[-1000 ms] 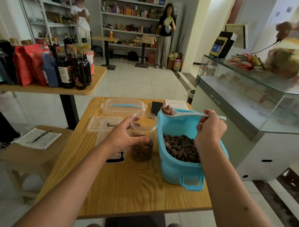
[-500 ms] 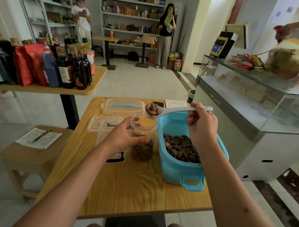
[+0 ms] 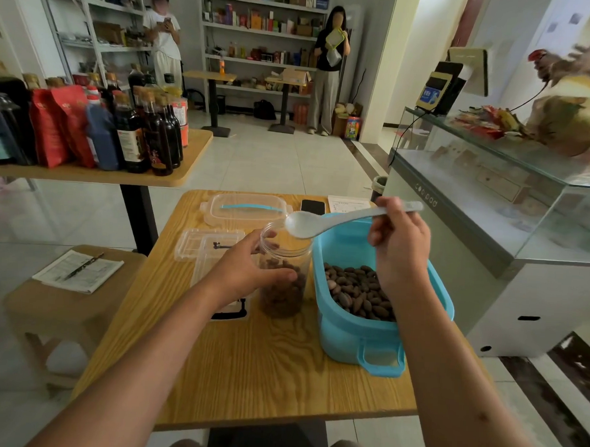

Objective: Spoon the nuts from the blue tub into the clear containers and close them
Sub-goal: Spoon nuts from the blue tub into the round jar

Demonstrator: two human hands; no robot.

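**Clear plastic jar half filled, spoon empty above it**

Clear and thin-walled, the round jar (image 3: pixel 284 273) stands upright on the wooden table (image 3: pixel 246 373), touching or just beside the blue tub (image 3: pixel 360 331) on its left. Dark brown nuts fill roughly its lower half; its mouth is open and no lid is on it. The left hand (image 3: pixel 247 272) wraps the jar's middle, thumb in front and fingers curled round the back, steadying it. The right hand (image 3: pixel 399 251) pinches the far end of a white plastic spoon (image 3: pixel 324 221), whose bowl hangs tilted over the jar's rim and looks empty.

I judge the jar light and fairly stiff but smooth, so it could slide or tip if knocked by the spoon; a grip round the mid-wall, as now, suits it best. The nuts (image 3: pixel 358 290) in the tub are hard, oval, glossy and loose, likely to roll off a heaped spoon.

Behind the jar lie a clear tub lid with a blue strip (image 3: pixel 248 209), a flat clear tray (image 3: pixel 205 243) and a phone (image 3: pixel 312 207).
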